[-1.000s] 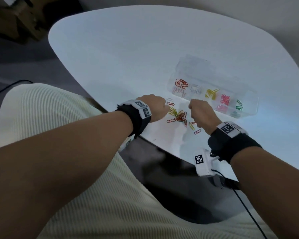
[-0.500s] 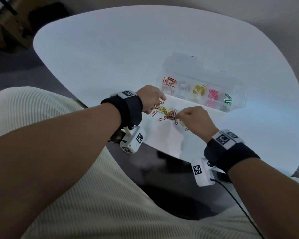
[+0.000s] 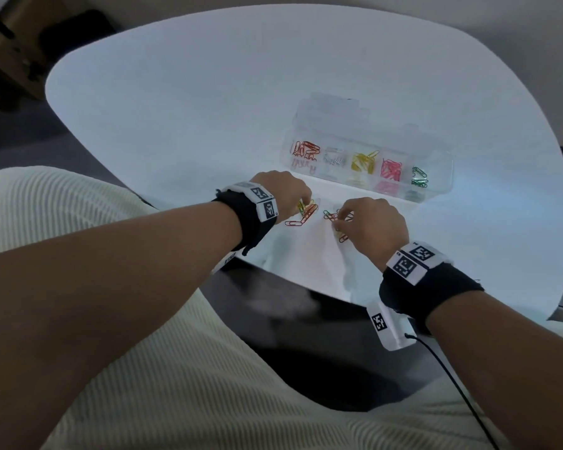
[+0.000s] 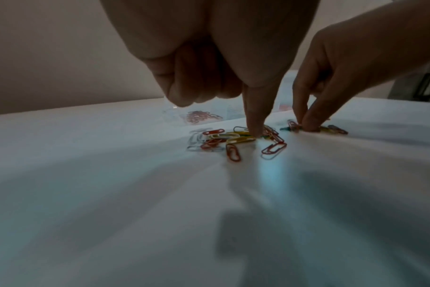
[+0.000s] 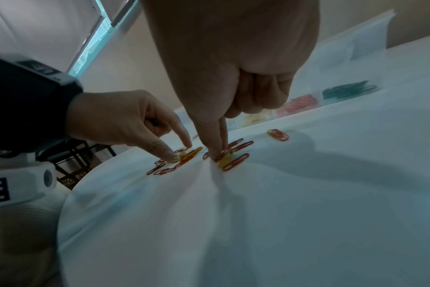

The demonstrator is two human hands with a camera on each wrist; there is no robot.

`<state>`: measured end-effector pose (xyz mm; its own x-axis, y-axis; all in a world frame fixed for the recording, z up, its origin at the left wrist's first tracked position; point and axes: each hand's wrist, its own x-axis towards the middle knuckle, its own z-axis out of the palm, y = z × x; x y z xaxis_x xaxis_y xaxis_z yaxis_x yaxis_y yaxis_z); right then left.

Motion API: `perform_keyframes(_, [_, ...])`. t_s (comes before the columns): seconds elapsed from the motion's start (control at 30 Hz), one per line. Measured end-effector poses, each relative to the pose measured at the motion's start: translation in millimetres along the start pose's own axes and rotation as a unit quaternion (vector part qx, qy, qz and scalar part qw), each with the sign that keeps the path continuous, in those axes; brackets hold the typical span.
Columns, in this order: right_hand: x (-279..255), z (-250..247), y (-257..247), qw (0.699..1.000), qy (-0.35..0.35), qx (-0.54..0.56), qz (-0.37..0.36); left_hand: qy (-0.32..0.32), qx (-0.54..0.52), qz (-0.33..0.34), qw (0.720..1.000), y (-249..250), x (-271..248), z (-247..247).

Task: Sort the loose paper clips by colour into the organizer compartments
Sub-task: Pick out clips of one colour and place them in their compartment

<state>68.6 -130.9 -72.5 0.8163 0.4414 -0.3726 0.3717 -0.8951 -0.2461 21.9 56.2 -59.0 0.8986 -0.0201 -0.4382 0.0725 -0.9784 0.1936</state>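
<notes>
Loose paper clips lie in two small heaps near the table's front edge. The left heap (image 3: 304, 212) holds red, yellow, green and clear clips, and my left hand (image 3: 301, 198) presses a straight index fingertip (image 4: 254, 132) onto it, its other fingers curled. My right hand (image 3: 342, 216) pinches thumb and index together on a clip in the right heap (image 5: 230, 160). Behind them stands the clear organizer (image 3: 436, 190), its compartments holding, left to right, orange-red (image 3: 304, 149), clear, yellow (image 3: 364, 160), pink (image 3: 390, 168) and green (image 3: 418, 177) clips.
The white round table (image 3: 208, 92) has its front edge just under my wrists, and my lap in pale ribbed cloth is below. One orange clip (image 5: 277, 134) lies apart to the right of the heaps. A brown cabinet (image 3: 10, 53) stands at the far left.
The single pile of clips has been pulled apart into two heaps. My left hand drew its part leftward, and my right hand came down onto the right part.
</notes>
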Motion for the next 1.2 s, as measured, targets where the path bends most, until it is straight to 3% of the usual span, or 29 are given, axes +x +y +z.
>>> perform_keyframes(0.27, [-4,2,6,0.999,0.016,0.024,-0.014,0.006,-0.013,-0.024,1.000,11,10,1])
perform_keyframes(0.4, [4,1,-3,0.999,0.000,0.002,-0.038,0.014,-0.092,-0.063,0.994,8,13,1])
perform_keyframes(0.63, [14,-8,-14,0.998,-0.021,-0.063,-0.017,0.051,-0.229,-0.118,0.965,-4,14,1])
perform_keyframes(0.8, [18,-9,-2,0.999,-0.030,0.031,0.010,0.064,-0.280,-0.140,0.948,-5,15,4])
perform_keyframes(1.0, [16,-12,16,0.996,0.003,0.092,0.017,0.081,-0.267,-0.143,0.949,-6,15,4])
perform_keyframes(1.2, [9,-14,25,0.986,0.055,0.154,0.031,0.071,-0.161,-0.107,0.979,-3,10,1])
